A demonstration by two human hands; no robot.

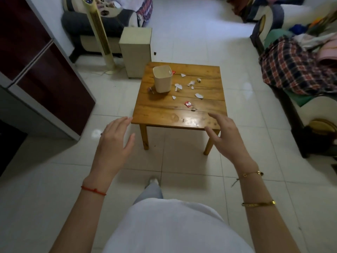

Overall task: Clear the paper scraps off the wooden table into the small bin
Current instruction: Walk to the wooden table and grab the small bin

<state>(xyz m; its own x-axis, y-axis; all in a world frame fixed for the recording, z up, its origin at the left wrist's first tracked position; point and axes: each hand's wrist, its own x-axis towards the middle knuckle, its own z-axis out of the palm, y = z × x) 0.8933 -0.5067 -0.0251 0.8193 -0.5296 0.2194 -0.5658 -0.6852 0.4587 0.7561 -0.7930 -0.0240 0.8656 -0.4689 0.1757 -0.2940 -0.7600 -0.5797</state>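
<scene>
A small square wooden table (160, 114) stands on the tiled floor ahead of me. A cream bin (162, 78) sits upright on its far left part. Several white paper scraps (178, 87) lie scattered to the right of the bin, and a red wrapper (188, 104) lies nearer the front. Another red scrap (173, 71) rests behind the bin. My left hand (114, 141) hovers open in front of the table's near left corner. Over the near right edge, my right hand (225, 136) is open too, fingers spread. Neither hand touches anything.
A dark red cabinet (36, 73) stands at the left. A tall fan (98, 33) and a beige box (135, 52) are behind the table's left side. A sofa with plaid cloth (291, 73) lines the right. My foot (154, 180) is on the tiles.
</scene>
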